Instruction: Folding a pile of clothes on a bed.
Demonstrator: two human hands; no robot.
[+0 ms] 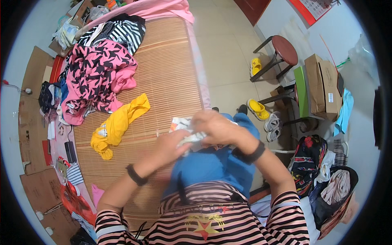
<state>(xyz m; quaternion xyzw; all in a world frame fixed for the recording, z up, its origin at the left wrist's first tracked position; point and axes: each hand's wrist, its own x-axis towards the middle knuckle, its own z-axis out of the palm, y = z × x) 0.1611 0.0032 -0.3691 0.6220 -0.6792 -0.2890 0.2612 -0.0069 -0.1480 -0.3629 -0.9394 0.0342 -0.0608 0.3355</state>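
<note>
A white printed fabric garment [196,138], crumpled, lies across my lap over blue trousers [199,165]. My left hand [171,146] holds its left side, with thumb and fingertips at the folds. From above, my right hand [216,127] grips the upper right of the same cloth. Motion blurs both hands, and the fingers hide much of the fabric. A corner with an orange print [175,125] sticks out on the left. On the bamboo mat [167,67], left of my hands, lies a twisted yellow garment [118,124].
A pile with a pink-and-black garment [98,70] and a striped black-and-white garment [130,32] covers the mat's far left. Cardboard [33,122] lines the wall. To the right stand a stool [284,49], yellow clogs [258,109], a cardboard box [326,87] and a floral bag [309,162].
</note>
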